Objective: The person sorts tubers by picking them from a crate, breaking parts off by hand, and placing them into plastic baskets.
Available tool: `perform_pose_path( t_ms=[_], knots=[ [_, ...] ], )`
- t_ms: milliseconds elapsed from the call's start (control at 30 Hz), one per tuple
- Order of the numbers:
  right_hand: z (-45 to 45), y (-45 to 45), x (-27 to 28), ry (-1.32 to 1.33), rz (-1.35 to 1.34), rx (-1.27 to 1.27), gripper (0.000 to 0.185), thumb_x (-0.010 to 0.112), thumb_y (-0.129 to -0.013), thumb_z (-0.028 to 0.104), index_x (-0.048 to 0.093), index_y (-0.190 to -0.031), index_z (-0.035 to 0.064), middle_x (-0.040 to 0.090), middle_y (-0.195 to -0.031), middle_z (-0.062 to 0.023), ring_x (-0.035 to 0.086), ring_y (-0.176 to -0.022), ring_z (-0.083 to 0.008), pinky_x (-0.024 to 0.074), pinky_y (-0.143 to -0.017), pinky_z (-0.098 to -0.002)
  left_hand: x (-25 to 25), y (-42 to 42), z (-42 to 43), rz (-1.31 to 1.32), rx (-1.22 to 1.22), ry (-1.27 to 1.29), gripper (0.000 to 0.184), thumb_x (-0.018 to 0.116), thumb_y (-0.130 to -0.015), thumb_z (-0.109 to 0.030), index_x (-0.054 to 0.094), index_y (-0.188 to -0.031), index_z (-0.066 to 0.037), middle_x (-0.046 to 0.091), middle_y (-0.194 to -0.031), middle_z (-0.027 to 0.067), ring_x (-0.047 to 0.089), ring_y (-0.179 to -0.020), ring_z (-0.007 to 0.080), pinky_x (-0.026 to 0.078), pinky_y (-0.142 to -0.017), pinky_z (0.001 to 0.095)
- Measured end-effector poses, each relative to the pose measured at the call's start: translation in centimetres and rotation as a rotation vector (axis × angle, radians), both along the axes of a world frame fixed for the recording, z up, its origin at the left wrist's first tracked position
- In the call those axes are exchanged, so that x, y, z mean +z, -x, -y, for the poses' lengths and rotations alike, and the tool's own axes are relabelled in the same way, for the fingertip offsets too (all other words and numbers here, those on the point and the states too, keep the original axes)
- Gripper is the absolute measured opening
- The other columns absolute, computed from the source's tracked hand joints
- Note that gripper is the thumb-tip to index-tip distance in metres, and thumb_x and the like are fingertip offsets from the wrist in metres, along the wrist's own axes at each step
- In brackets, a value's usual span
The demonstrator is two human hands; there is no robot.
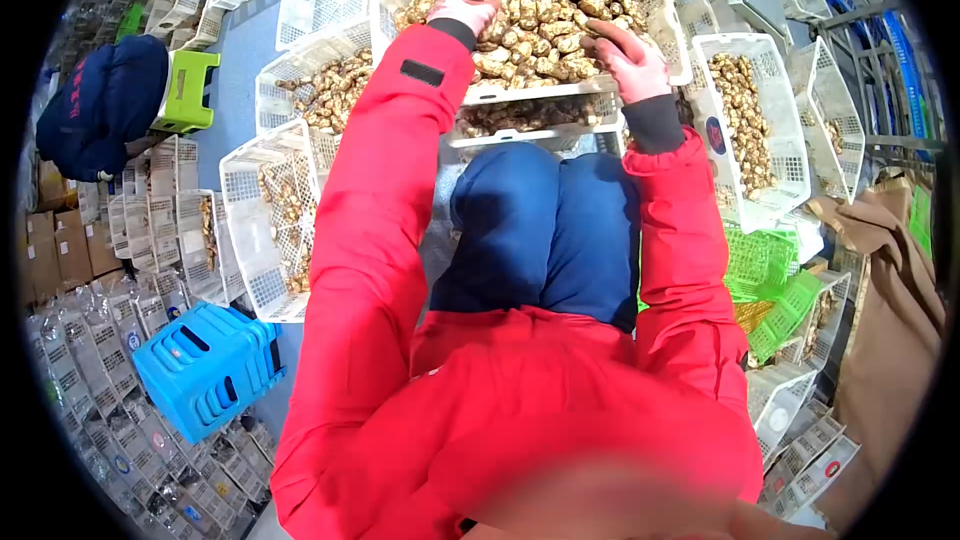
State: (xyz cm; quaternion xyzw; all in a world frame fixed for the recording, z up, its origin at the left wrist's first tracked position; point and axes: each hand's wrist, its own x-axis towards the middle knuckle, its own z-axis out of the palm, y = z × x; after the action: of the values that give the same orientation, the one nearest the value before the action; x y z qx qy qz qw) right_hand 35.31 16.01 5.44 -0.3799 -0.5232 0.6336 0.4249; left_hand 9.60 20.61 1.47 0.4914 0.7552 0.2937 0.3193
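Left hand (465,12) and right hand (640,68) touch knobby tubers (545,25), fingers (620,37) partly bent (whether gripping any, I cannot tell).

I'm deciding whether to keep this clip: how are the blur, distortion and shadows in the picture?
All in the head view: the scene bows within a round, black-edged frame; low at centre, a patch over the red jacket is blurred; the heaped produce looks clearer; shadows darken the blue trousers.

The left arm (375,180) reached farther forward than the right arm (682,240). The left hand (463,8) angled inward, fingers (486,12) curled; the right hand (634,64) slanted inward too, fingers partly extended. Both knees (510,178) sat together behind the hands.
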Motion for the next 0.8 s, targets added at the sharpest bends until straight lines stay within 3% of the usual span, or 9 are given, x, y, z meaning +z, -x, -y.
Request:
perform_pose_path(
  t_ms=[67, 133, 300, 433, 533, 600, 667, 700, 800],
  knots=[
    [-0.4, 1.8, -0.1, -0.136, 0.17, -0.008, 0.041, 0.057, -0.079, 0.014, 0.049, -0.117, 0.0031, 0.058, -0.106, -0.0108, 0.057, -0.09, -0.0152, 0.0436, -0.081, -0.0251, 1.4, -0.7, 2.3, 0.871, 0.147, -0.137, 0.033, 0.06, -0.079, -0.016, 0.051, -0.107, 0.0, 0.058, -0.094, 0.0093, 0.056, -0.076, 0.019, 0.05, -0.07, 0.0316],
    [-1.1, 3.8, -1.6, -0.243, 0.268, 0.023, 0.046, 0.059, -0.077, 0.017, 0.047, -0.121, 0.0059, 0.056, -0.11, -0.0124, 0.056, -0.091, -0.0155, 0.0433, -0.081, -0.0259, 1.7, -2.3, 4.5, 1.259, 0.119, -0.161, 0.03, 0.055, -0.083, -0.011, 0.048, -0.11, 0.0, 0.056, -0.092, 0.0068, 0.055, -0.073, 0.0183, 0.051, -0.068, 0.03],
    [-0.3, 4.0, 0.2, -0.257, 0.273, -0.035, 0.049, 0.059, -0.074, 0.005, 0.045, -0.122, 0.0042, 0.053, -0.114, -0.0102, 0.052, -0.101, -0.0157, 0.0407, -0.084, -0.024, 4.2, -6.3, 7.8, 1.305, -0.037, -0.19, 0.031, 0.052, -0.084, -0.01, 0.045, -0.111, 0.003, 0.055, -0.101, 0.0107, 0.056, -0.088, 0.0193, 0.05, -0.074, 0.0303],
    [0.6, -4.2, -0.3, -0.046, 0.007, -0.127, 0.049, 0.053, -0.076, -0.003, 0.042, -0.123, 0.0001, 0.055, -0.108, -0.0124, 0.056, -0.09, -0.0141, 0.0435, -0.081, -0.0223, 3.3, -0.3, 6.7, 0.544, -0.193, -0.32, 0.026, 0.054, -0.08, -0.01, 0.053, -0.103, 0.002, 0.058, -0.094, 0.0087, 0.056, -0.089, 0.015, 0.047, -0.077, 0.0264],
    [0.6, -13.7, -5.0, 0.031, 0.278, -0.313, 0.05, 0.054, -0.076, -0.003, 0.041, -0.124, 0.0022, 0.058, -0.103, -0.01, 0.055, -0.093, -0.0127, 0.043, -0.076, -0.0205, 1.3, 2.2, 5.4, -0.276, -0.509, -0.059, 0.035, 0.056, -0.076, -0.015, 0.052, -0.111, -0.008, 0.058, -0.101, 0.012, 0.057, -0.093, 0.022, 0.045, -0.081, 0.0303],
    [1.6, -16.1, -5.9, -0.346, 0.864, -0.404, 0.051, 0.061, -0.075, 0.011, 0.044, -0.122, 0.0026, 0.055, -0.107, -0.0163, 0.054, -0.095, -0.0212, 0.0421, -0.08, -0.0287, -0.9, 1.8, 4.8, -0.56, -0.71, 0.053, 0.04, 0.06, -0.072, -0.02, 0.053, -0.112, -0.02, 0.057, -0.106, 0.0111, 0.054, -0.098, 0.0262, 0.042, -0.085, 0.0364],
    [0.8, -17.3, -6.1, -0.359, 1.111, -0.436, 0.053, 0.063, -0.074, 0.021, 0.046, -0.12, 0.0035, 0.052, -0.113, -0.0176, 0.054, -0.096, -0.0252, 0.0416, -0.083, -0.0308, -0.9, 0.3, 4.3, -0.86, -0.755, 0.214, 0.041, 0.062, -0.071, -0.023, 0.054, -0.111, -0.024, 0.057, -0.106, 0.0089, 0.054, -0.098, 0.0247, 0.042, -0.084, 0.0355],
    [0.2, -17.3, -6.6, -0.536, 1.148, -0.506, 0.056, 0.065, -0.072, 0.028, 0.048, -0.119, 0.0038, 0.055, -0.11, -0.0165, 0.056, -0.093, -0.0263, 0.0425, -0.083, -0.0312, -0.7, 0.1, 4.2, -0.863, -0.74, 0.237, 0.042, 0.063, -0.07, -0.026, 0.054, -0.112, -0.023, 0.058, -0.104, 0.0083, 0.054, -0.098, 0.0248, 0.042, -0.084, 0.0356],
    [0.4, -10.1, -2.6, -0.215, 0.42, -0.303, 0.039, 0.059, -0.079, 0.016, 0.052, -0.115, 0.0041, 0.059, -0.105, -0.0096, 0.055, -0.095, -0.0145, 0.043, -0.081, -0.0243, -0.1, 0.8, 4.4, -0.545, -0.495, 0.079, 0.045, 0.064, -0.073, -0.029, 0.053, -0.114, -0.015, 0.06, -0.102, 0.0073, 0.056, -0.095, 0.0208, 0.043, -0.082, 0.0344]
  ],
)
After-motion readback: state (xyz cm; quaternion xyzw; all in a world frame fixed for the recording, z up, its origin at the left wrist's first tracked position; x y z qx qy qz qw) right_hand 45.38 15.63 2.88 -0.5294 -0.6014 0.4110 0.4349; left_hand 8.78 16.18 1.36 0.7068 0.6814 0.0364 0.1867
